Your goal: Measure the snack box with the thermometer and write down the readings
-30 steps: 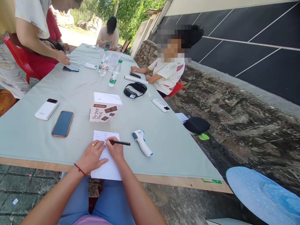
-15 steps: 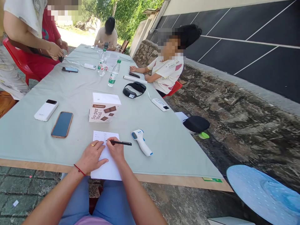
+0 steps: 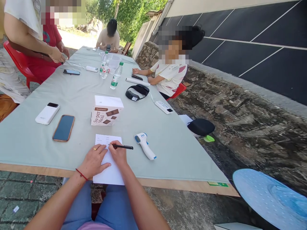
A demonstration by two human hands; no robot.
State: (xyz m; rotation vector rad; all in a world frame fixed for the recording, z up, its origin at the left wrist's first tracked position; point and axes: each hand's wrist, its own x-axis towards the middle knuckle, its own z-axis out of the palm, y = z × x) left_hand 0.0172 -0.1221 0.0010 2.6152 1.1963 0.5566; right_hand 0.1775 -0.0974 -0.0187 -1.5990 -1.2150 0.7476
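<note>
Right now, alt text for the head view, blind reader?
The right hand holds a pen over a paper at the near edge of a table, the left hand resting on the paper. A box stands just beyond, with a phone to the left and a thermometer to the right; other people are around the table.

A white sheet of paper point(image 3: 109, 174) is lying flat beneath the left hand point(image 3: 94, 158) and the right hand point(image 3: 118, 155), showing plain between the wrists and bearing a few small, faint lines of writing just beyond the fingertips. A slim black pen point(image 3: 123, 147) is slanting low in the right hand's fingers, its writing end pointing toward the left hand and its other end sticking out to the right
</note>
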